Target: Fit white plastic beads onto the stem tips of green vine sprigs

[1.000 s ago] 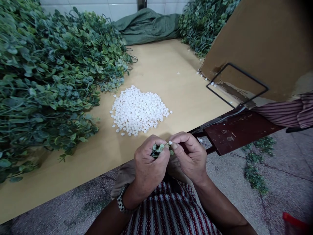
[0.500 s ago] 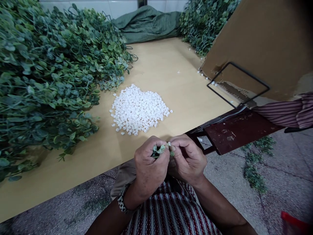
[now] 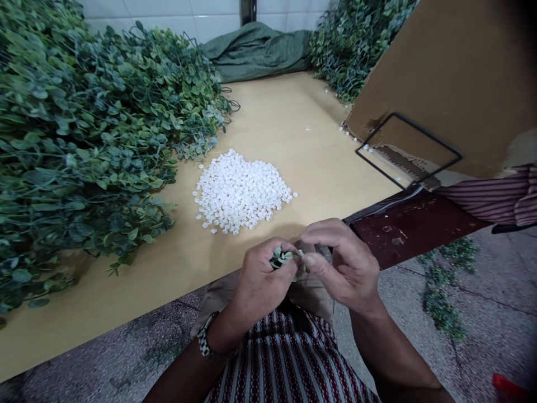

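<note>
My left hand (image 3: 266, 280) is closed around a leafy green artificial sprig (image 3: 280, 257), whose small leaves poke out between thumb and forefinger. Close beside it on the right is my right hand (image 3: 346, 266), thumb and forefinger parted around the sprig's tip. Its fingertips are slightly blurred, and whether the thumb touches the tip I cannot tell. Just beyond both hands, a heap of small white plastic rings (image 3: 243, 190) lies on the tan tabletop (image 3: 277, 120).
Piled artificial greenery (image 3: 104, 112) covers the table's left side, with more greenery (image 3: 348, 45) at the back right. A green cloth sack (image 3: 260, 53) lies along the back. A cardboard sheet (image 3: 444, 73) and black wire frame (image 3: 432, 131) stand right, above a dark red stool (image 3: 415, 229).
My right hand has opened from its pinch on a small white piece at the sprig's tip and shifted right. My left hand still holds the sprig. The view has tilted slightly.
</note>
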Motion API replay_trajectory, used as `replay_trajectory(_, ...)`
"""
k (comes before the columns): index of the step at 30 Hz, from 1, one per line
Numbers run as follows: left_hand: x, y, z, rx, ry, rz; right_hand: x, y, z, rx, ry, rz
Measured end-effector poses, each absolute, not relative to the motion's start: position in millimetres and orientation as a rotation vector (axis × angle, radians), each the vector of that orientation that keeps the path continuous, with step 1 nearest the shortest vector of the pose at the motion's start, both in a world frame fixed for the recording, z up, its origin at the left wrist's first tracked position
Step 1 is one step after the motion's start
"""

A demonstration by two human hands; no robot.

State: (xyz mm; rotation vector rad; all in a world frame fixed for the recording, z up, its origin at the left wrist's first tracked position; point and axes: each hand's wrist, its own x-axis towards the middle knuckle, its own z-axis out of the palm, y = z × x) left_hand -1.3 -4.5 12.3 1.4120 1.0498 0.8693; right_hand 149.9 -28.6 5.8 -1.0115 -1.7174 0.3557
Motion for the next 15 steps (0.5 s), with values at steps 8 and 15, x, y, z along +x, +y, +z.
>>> replay_trajectory(8,-7.2,-12.0,14.7,1.412,0.908,0.834,139.7,-27.8,10.9,-0.967,-1.761,0.426)
replay_trajectory(15,-9.9,-10.8,2.5,1.354,0.865,1.007,142.5,-30.1,7.7,-0.999,-1.76,0.534)
